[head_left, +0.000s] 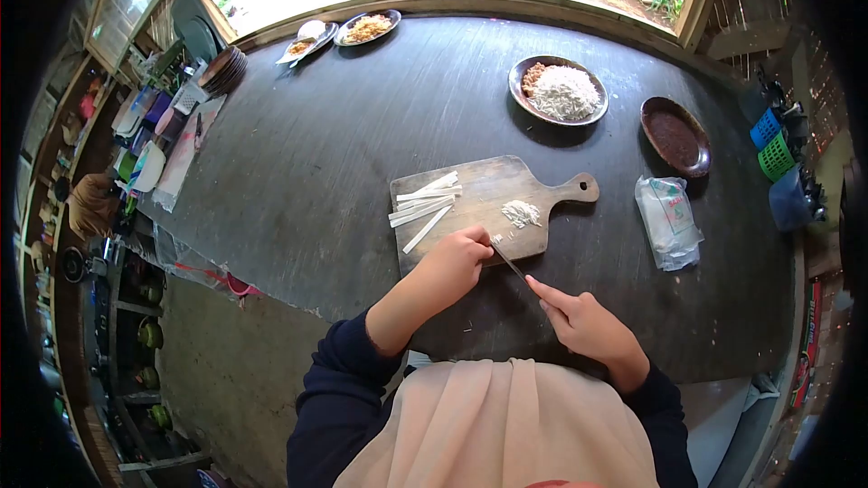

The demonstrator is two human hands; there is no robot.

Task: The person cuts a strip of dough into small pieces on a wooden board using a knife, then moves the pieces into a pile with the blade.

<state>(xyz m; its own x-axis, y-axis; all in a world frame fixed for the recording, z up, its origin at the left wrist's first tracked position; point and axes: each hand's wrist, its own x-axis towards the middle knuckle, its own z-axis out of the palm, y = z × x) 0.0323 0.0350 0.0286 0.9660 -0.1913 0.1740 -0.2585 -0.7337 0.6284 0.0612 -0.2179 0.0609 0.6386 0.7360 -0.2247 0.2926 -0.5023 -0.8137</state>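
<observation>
A wooden cutting board [493, 190] with a handle lies on the dark table. On its left half rest several long white strips [425, 203], and a small heap of finely chopped white bits [521, 213] sits toward the handle. My left hand [459, 258] is closed over the board's near edge, with white crumbs at its fingertips; what it pinches is hidden under the fingers. My right hand [583, 321] grips a knife [511, 264], its blade slanting up to the left hand's fingertips.
A plate of white shreds and brown pieces [562, 95] stands beyond the board. To the right are an oval brown dish [676, 136] and a plastic packet [669, 221]. Two food dishes, one an oval plate [367, 28], sit by the window; stacked plates [223, 70] line the left edge.
</observation>
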